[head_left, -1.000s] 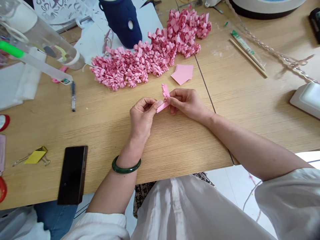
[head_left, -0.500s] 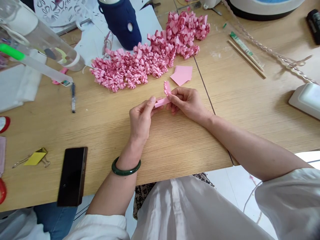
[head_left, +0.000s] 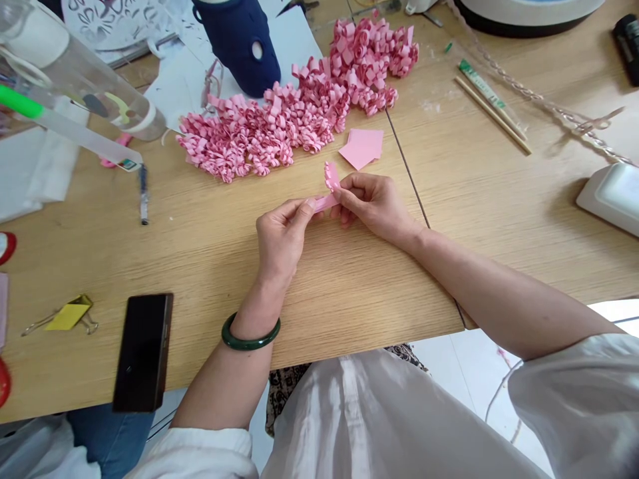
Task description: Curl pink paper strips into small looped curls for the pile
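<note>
Between my fingertips is a pink paper strip, one end standing up as a row of small curled loops. My left hand pinches the strip's left end between thumb and fingers; a dark green bangle circles that wrist. My right hand grips the strip near the base of the curled part, thumb against the forefinger. Just beyond my hands lies a small stack of flat pink paper pieces. Behind it stretches a long heap of curled pink paper pieces.
A dark blue bottle stands behind the heap, a clear bottle at left. A phone and a binder clip lie at the near left. Chopsticks and a white device are at right. Another person's jeans show below the table edge.
My left thumb and fingers have slid slightly right along the pink strip, closer to my right hand. My right hand keeps its pinch. The whole view has shifted a little.
</note>
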`<state>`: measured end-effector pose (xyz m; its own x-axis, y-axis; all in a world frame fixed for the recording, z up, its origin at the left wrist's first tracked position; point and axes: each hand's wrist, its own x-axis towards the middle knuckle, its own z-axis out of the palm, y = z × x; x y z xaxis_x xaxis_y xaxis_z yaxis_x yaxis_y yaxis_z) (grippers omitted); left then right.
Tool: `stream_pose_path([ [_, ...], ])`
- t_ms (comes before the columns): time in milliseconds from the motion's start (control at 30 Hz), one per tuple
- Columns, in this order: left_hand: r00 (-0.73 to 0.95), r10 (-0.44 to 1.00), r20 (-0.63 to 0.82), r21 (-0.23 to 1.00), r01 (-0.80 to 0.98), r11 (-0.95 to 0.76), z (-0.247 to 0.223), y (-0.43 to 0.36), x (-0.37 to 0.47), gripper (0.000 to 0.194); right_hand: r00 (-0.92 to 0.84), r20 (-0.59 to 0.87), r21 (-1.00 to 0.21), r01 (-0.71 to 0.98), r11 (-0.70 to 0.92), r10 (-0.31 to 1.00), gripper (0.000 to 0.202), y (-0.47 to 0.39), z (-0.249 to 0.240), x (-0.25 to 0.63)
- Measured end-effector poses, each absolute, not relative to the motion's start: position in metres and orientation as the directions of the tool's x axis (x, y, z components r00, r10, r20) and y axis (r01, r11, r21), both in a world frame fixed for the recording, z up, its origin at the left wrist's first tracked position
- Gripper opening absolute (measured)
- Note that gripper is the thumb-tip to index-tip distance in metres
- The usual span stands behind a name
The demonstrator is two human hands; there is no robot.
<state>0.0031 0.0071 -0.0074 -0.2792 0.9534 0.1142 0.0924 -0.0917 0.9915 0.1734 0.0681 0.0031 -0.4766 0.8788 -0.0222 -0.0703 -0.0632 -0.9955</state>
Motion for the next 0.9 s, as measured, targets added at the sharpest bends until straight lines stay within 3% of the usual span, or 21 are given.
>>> stream_pose_path([
  [267, -0.276, 0.932, 0.236, 0.935, 0.325, -0.141, 0.0013, 0.0041, 0.0032, 0.026, -0.476, -0.008, -0.997, -0.063, -0.043, 0.88, 0.026, 0.0674, 0.0028, 0.173],
  [900, -0.267, 0.942, 0.201, 0.953, 0.276, -0.125, -0.0026, 0.0037, 0.0046, 0.02, -0.459, 0.066, -0.997, 0.013, 0.08, 0.886, 0.023, 0.0671, -0.0022, 0.1732],
])
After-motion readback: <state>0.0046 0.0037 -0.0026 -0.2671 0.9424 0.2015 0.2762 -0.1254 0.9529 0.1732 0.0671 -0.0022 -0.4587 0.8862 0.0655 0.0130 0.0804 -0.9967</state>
